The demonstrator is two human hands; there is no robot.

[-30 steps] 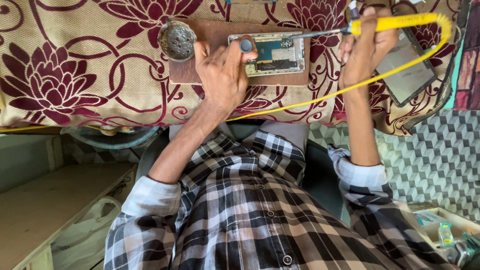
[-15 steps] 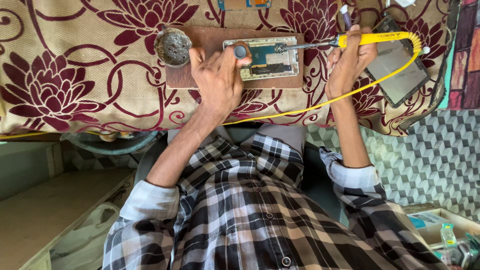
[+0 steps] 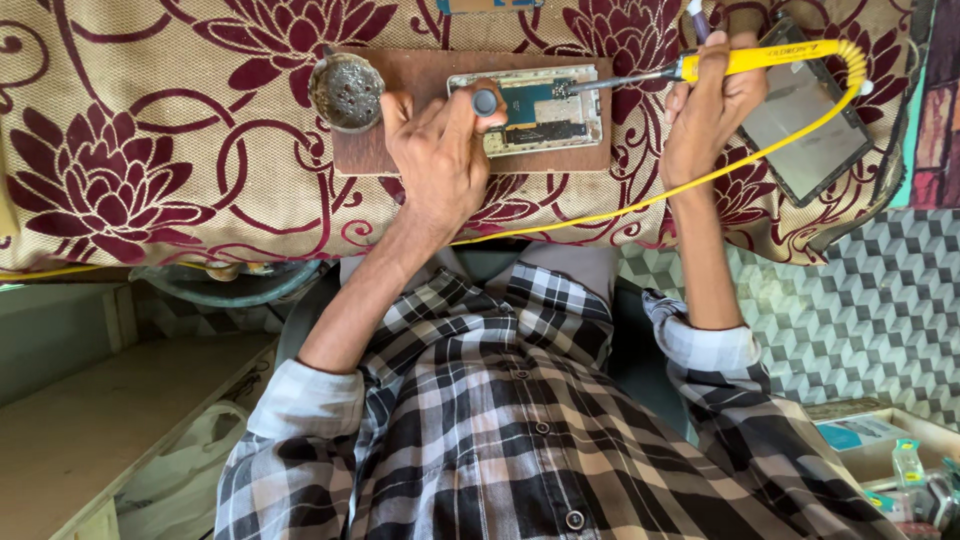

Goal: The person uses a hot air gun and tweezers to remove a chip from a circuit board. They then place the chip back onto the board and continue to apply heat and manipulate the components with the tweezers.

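An opened phone with its circuit board bared (image 3: 545, 110) lies on a brown wooden board (image 3: 400, 150) on the flowered cloth. My left hand (image 3: 440, 165) rests on the board's near edge, and its fingers pinch a small tool with a dark round end (image 3: 485, 101) at the phone's left end. My right hand (image 3: 705, 110) grips a yellow soldering iron (image 3: 770, 60) like a pen. The iron's metal tip reaches left onto the phone's upper right part. A yellow cable (image 3: 600, 210) loops from the iron back under both arms.
A round metal tin (image 3: 346, 92) sits at the board's left corner. A dark phone screen panel (image 3: 805, 125) lies right of my right hand. Below the table edge are a wooden shelf (image 3: 80, 430) at left and a box of small items (image 3: 880, 450) at right.
My right hand has lowered the soldering iron and brought its tip left onto the phone's board. My left hand has stayed on the phone with its tool.
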